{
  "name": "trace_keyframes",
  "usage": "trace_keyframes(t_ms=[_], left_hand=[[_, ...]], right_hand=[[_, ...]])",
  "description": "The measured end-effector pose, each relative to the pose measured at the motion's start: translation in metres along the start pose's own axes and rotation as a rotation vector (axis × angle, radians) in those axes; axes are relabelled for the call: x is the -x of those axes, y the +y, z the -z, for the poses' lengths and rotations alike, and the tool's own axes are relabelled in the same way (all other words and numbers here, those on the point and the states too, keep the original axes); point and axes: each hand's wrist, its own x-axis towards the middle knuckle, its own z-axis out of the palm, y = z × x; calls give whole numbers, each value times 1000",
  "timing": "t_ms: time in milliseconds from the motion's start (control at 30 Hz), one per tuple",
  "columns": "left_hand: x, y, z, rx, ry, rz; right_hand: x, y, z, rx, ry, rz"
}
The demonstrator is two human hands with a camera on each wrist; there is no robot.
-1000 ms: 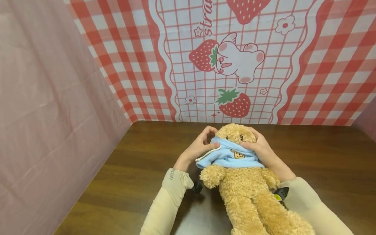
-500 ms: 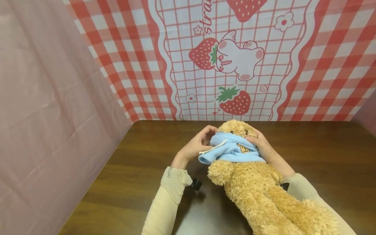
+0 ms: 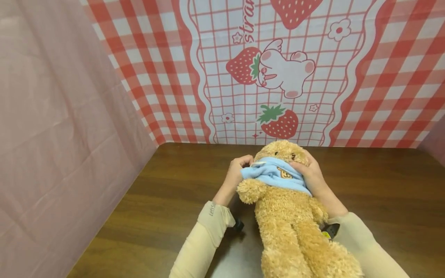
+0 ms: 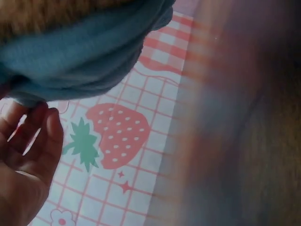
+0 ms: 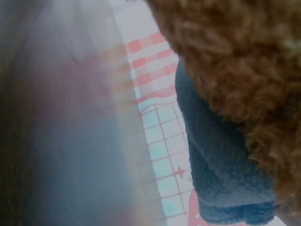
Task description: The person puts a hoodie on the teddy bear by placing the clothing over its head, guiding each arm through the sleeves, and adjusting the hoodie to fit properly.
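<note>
A tan, curly-furred teddy bear (image 3: 278, 208) faces up, its head toward the back of the table and its legs toward me. Bunched round its lower face and neck is a small light-blue hoodie (image 3: 271, 175) with a white drawstring and a bear-face patch. My left hand (image 3: 235, 175) pinches the hoodie's edge beside the bear's head; the left wrist view shows its bent fingers (image 4: 52, 127) right at the blue cloth (image 4: 89, 61). With the thumb over the hoodie's upper edge, my right hand (image 3: 314, 177) grips the other side of the bear's head, its fingers mostly hidden behind.
The bear is over a dark brown wooden table (image 3: 167, 193). Behind the table hangs a red-and-white checked cloth (image 3: 167, 77) printed with strawberries. A pink curtain (image 3: 69, 116) closes off the left side.
The bear's body has swung right and back again. My left hand has turned inward and its fingers have closed in on the hoodie, whose left part has drawn up. The right hand keeps its grip.
</note>
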Motion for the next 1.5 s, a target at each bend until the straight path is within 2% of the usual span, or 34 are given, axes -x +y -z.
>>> trace_keyframes(t_ms=[100,167,267,333,400,433,500,567,633,667,800,833,867,900,1000,1067,1233,1300,1400,1500], left_hand=[[-1,0,1,-8,-46,-37],[-2,0,3,3,-103,-45],[-2,-5,4,17,-237,-106],[-3,-13,3,43,-337,-122],[-3,-21,3,58,-422,-118],[-3,-21,4,52,-454,-89],[-2,-17,6,32,-478,-37],[1,-10,10,-12,-484,-4],[3,-3,13,-50,-474,20],[4,-4,14,-38,-458,44],[4,-16,15,122,-389,264],[4,-18,16,152,-356,322],[4,-21,15,164,-338,361],[4,-23,14,131,-325,402],[2,-25,11,-3,-332,432],[0,-27,8,-44,-321,402],[-3,-34,2,93,-178,293],[-3,-35,-1,117,-126,282],[-4,-38,-7,107,-59,326],[-4,-43,-13,58,-33,414]], right_hand=[[-1,-4,1,132,68,49],[-2,-8,2,170,104,74],[-6,-13,4,189,184,93],[-7,-15,7,173,244,93],[-7,-15,9,150,269,95],[-6,-15,9,143,270,101],[-5,-14,8,157,251,111],[-3,-12,8,172,198,113],[-2,-12,8,144,150,98],[-2,-13,9,147,126,82],[-1,-19,11,215,28,4],[-1,-20,11,279,3,-11],[0,-20,10,344,-25,-24],[0,-20,9,389,-56,-39],[-1,-17,4,496,-118,-65],[-1,-13,0,560,-112,-69],[-2,-3,-3,656,-8,-55],[-2,1,-3,673,15,-40],[-4,5,0,683,12,-59],[-7,8,4,694,-45,-163]])
